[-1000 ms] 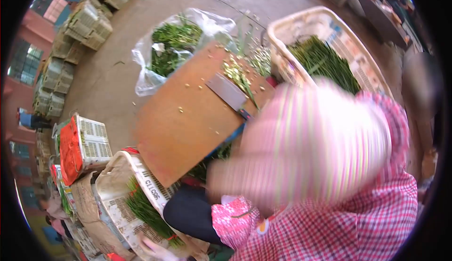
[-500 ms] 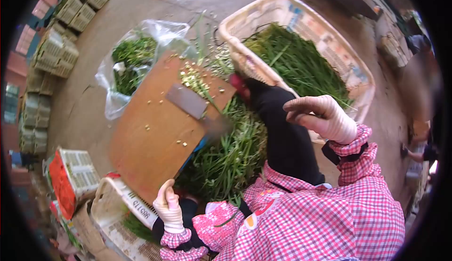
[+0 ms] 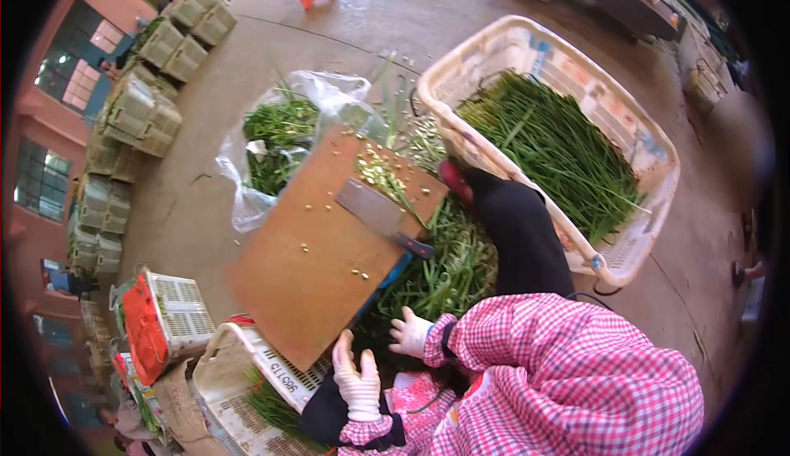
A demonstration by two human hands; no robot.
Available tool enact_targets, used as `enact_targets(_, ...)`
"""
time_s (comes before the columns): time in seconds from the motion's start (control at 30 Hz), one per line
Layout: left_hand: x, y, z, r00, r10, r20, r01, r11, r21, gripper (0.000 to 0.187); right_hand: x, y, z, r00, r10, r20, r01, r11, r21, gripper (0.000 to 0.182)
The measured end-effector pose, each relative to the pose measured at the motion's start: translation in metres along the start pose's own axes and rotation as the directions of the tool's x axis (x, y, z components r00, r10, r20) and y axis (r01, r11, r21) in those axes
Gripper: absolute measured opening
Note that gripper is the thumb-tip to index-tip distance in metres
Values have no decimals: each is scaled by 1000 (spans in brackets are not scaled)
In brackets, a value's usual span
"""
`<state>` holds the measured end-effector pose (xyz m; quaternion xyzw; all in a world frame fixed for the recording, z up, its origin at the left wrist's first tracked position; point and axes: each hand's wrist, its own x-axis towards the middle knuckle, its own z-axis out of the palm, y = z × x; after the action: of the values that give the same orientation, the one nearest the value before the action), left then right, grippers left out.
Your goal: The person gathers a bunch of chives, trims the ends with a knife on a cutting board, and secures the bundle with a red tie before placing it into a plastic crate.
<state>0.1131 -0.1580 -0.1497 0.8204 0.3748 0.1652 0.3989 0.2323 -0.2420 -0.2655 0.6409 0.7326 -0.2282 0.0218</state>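
Observation:
My left hand (image 3: 359,379), in a striped white glove, is by the near edge of the wooden board (image 3: 309,250), thumb and fingers apart and nothing held. Just right of it, my right hand (image 3: 409,333), also gloved, spreads its fingers at the near edge of a heap of long green leaves (image 3: 448,271). On the tilted-looking board lies a cleaver (image 3: 370,207), its black handle sticking out over the right edge. Small pale chopped stem pieces (image 3: 377,169) cover the board's far corner, with a few bits scattered elsewhere.
A large pale crate (image 3: 658,234) of long green stalks stands at right. Beyond the board sits a clear plastic bag (image 3: 239,201) of greens. Another crate (image 3: 222,386) is at lower left, near a white basket with red cloth (image 3: 146,341). Stacked crates (image 3: 136,110) line the left.
My right hand has come down and left from above my leg to the leaf heap. My left hand's fingers have opened out. The whole view has shifted, and the cleaver's handle now shows sharply.

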Motion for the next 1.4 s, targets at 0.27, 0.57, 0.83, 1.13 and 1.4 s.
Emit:
enact_targets(0.27,-30,-12,-39,994,-38,-105,49,993,103,44,7,81,46,899,96,428,-49,992,-118,53)
enact_targets(0.57,-105,10,-107,914,66,-399,70,946,316,37,-16,120,5,909,255,331,-266,964,-11,82)
enact_targets(0.83,-213,-33,-67,699,-366,-614,459,888,-7,23,-34,51,-63,979,154,136,-161,986,43,90)
enact_targets(1.13,-254,-95,-40,468,-538,-702,428,832,-352,23,-73,43,-56,926,376,24,-295,684,667,25)
enact_targets(1.4,-205,-109,-78,460,-268,-847,372,924,-90,39,-16,18,-99,924,303,-232,20,569,822,23)
